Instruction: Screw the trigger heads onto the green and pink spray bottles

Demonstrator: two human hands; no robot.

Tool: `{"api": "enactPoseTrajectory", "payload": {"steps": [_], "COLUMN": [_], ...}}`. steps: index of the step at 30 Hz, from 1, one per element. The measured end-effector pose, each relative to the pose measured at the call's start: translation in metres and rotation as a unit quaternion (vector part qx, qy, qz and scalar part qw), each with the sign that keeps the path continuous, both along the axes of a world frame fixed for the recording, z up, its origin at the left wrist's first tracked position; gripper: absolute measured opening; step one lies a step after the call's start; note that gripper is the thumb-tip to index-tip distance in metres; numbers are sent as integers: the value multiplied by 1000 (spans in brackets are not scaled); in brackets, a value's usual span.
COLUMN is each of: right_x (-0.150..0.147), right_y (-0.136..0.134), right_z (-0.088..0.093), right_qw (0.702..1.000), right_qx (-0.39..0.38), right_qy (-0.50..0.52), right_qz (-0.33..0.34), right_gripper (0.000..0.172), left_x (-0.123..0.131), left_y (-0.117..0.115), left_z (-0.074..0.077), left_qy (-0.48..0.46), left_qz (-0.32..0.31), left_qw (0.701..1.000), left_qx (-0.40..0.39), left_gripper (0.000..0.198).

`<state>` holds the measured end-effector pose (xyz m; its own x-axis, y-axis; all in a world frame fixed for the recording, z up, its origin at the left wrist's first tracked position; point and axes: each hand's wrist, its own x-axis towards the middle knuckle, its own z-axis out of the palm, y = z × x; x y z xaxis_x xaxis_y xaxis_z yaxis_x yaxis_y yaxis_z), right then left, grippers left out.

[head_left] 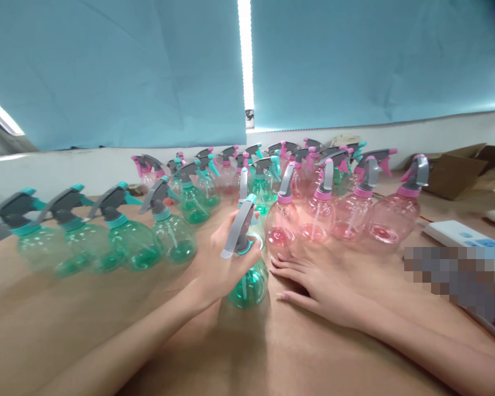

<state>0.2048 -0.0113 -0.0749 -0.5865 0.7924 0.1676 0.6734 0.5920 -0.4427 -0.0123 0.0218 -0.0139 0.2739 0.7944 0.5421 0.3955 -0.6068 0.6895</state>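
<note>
My left hand (220, 253) is wrapped round the neck of a green spray bottle (248, 287) with a grey and teal trigger head, which stands upright at the middle of the table. Flat on the tabletop, fingers stretched out, my right hand (313, 283) rests just right of that bottle and holds nothing. Beyond its fingertips is a row of pink spray bottles (313, 220). To the left of my left hand, several green spray bottles (136, 245) stand in a slanting row, their heads turned alike.
More pink and green spray bottles (226, 176) crowd the back of the wooden table (181, 352). At the right are an open cardboard box (454, 168) and a white device with blue buttons (466, 236). Blue blinds (148, 71) hang behind, above a white wall.
</note>
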Motion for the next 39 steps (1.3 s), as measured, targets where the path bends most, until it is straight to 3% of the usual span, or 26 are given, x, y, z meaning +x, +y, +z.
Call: {"api": "enactPoseTrajectory", "payload": {"steps": [12,28,39], "right_x": [-1,-1,-1], "right_y": [0,0,0], "right_z": [-2,1,-1], "right_qw": [1000,1000,1000], "right_qx": [9,-5,1], "right_qy": [8,-4,6], "right_qz": [-4,-2,0], "right_gripper": [51,53,52], "left_x": [-1,1,0], "left_y": [1,-2,0], "left_z": [1,10,1], "left_qy": [19,36,19], "left_qz": [-1,4,-18], "left_qw": [1000,999,1000], "left_qx": [-23,0,-18], "left_gripper": [44,21,44]}}
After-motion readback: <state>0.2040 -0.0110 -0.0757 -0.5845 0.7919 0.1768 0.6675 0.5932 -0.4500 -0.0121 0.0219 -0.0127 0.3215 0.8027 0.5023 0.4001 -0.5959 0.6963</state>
